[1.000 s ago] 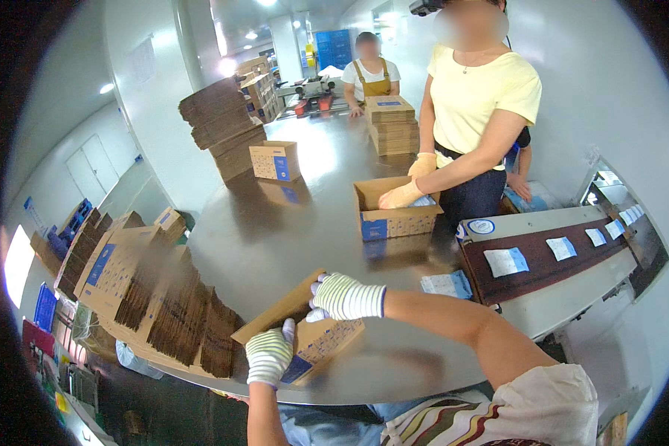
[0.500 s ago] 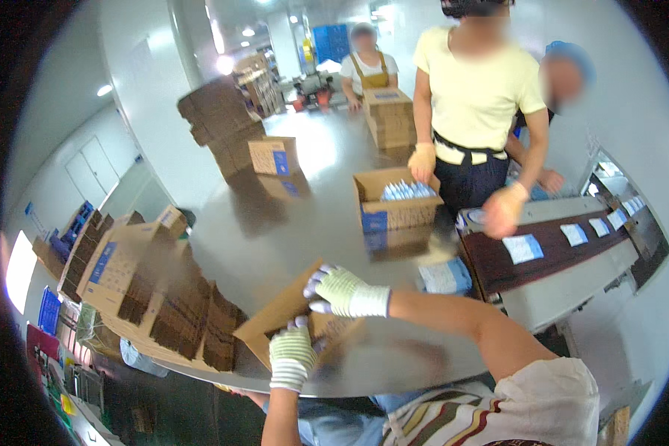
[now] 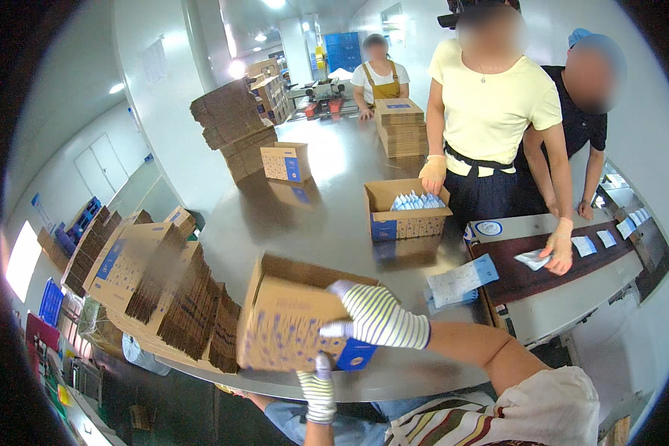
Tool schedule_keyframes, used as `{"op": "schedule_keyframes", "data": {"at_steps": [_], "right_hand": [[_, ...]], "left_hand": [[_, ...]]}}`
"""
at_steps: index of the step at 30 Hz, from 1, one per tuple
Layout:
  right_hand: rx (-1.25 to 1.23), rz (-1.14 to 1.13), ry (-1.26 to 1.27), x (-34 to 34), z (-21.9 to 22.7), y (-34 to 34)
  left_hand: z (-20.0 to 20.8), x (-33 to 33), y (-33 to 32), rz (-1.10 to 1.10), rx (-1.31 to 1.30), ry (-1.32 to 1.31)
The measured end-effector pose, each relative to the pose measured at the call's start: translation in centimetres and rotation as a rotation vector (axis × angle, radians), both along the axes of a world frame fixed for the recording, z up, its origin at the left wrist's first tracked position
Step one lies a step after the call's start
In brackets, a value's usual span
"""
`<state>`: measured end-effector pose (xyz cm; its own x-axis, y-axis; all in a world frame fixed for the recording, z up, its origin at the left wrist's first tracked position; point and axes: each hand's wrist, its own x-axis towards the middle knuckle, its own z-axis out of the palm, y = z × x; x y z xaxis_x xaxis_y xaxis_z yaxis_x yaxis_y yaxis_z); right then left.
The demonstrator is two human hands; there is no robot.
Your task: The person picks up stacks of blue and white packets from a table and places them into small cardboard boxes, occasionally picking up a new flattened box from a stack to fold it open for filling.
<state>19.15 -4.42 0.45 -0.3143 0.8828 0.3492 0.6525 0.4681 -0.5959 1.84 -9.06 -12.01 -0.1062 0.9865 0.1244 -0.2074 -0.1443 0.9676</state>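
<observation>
Near the front edge of the metal table [image 3: 238, 223], R hand [image 3: 386, 316] has the open carton [image 3: 279, 331] gripped at its near upper rim, fingers over the top, thumb on the printed face; L hand [image 3: 317, 390] is at the bottom edge, thumb up vs. the board, other fingers hidden, so can't tell if closed. Carton's tilted; base contact w/ table unclear. For a good hold, prob. best to spread R fingers along the rim so the wall doesn't bow, take wt. from below w/ L, and have the base level & well inboard. Pose: R forearm [image 3: 472, 342] reaches in from lower R, approx. level, hand angled across the carton; L forearm [image 3: 320, 432] comes straight up from the bottom, wrist below the carton. Further out: flat carton stack [image 3: 152, 275] just L, packets [image 3: 461, 281] to R by the belt [image 3: 516, 290], filled carton [image 3: 409, 227] beyond, nr. co-worker [image 3: 490, 97].
</observation>
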Motion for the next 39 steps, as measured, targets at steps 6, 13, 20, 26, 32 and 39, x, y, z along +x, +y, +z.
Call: {"op": "schedule_keyframes", "data": {"at_steps": [6, 13, 20, 26, 32, 39], "right_hand": [[0.074, 0.273, -0.503, -4.3, -6.9, 1.1], [0.082, 0.431, -0.604, -3.7, -8.2, 1.3], [0.299, 0.559, -0.655, -1.8, -8.4, 2.5], [0.431, 0.599, -0.557, 0.6, -9.2, 5.2], [0.337, 0.532, -0.648, 0.5, -8.0, 6.6], [-0.105, -0.196, -0.32, 6.3, 2.2, 19.2]], "left_hand": [[-10.8, 0.9, -2.0, -0.3, -0.466, -0.775], [-7.2, -11.4, -4.8, -0.373, -0.45, 0.478], [6.7, -10.8, -1.2, -0.149, 0.471, 1.758], [4.0, -7.8, -0.3, -0.486, 0.76, 1.806], [5.0, -5.2, 0.1, -0.551, 0.571, 1.673], [4.5, -6.5, -0.2, -0.441, 0.388, 1.623]]}}
